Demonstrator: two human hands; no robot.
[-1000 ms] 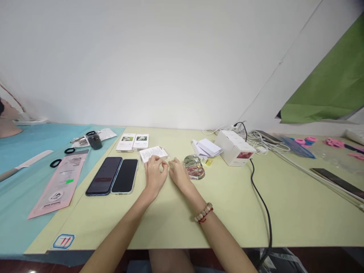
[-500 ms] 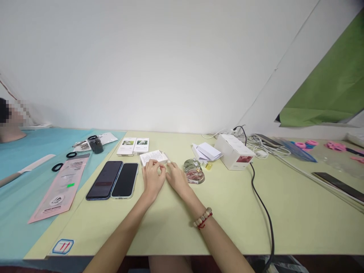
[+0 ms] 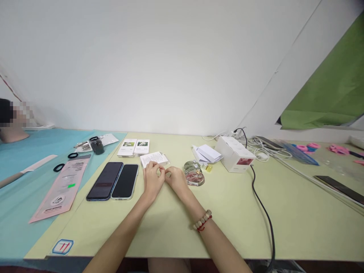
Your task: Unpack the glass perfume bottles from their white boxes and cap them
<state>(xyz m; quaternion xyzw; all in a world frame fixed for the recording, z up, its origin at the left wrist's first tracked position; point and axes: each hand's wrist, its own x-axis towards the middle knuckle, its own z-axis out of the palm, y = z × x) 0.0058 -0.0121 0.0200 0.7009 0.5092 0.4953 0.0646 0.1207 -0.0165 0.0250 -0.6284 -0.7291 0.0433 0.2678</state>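
Close together over the middle of the table, both my hands have their fingers curled into a pinch with the tips meeting. My left hand (image 3: 153, 180) is just in front of a small white box (image 3: 155, 157) with printed text and an open flap at its right end. My right hand (image 3: 176, 181), with a bead bracelet on the wrist, pinches from the other side. What lies between the fingertips is too small to make out. Clear-and-green packaging with reddish contents (image 3: 194, 173) lies right of my right hand, near a small yellow piece (image 3: 209, 168).
Two phones (image 3: 104, 182) lie to the left. Two white boxes (image 3: 126, 148) stand behind them. Folded papers (image 3: 209, 152), a larger white box (image 3: 234, 154) and tangled cables (image 3: 258, 149) are at right. A black cable (image 3: 264, 212) runs off the front edge. Another person (image 3: 13, 132) is far left.
My right hand's fingers have drawn in tighter against my left fingertips, away from the white box's end. The view has shifted slightly; the table objects stay put.
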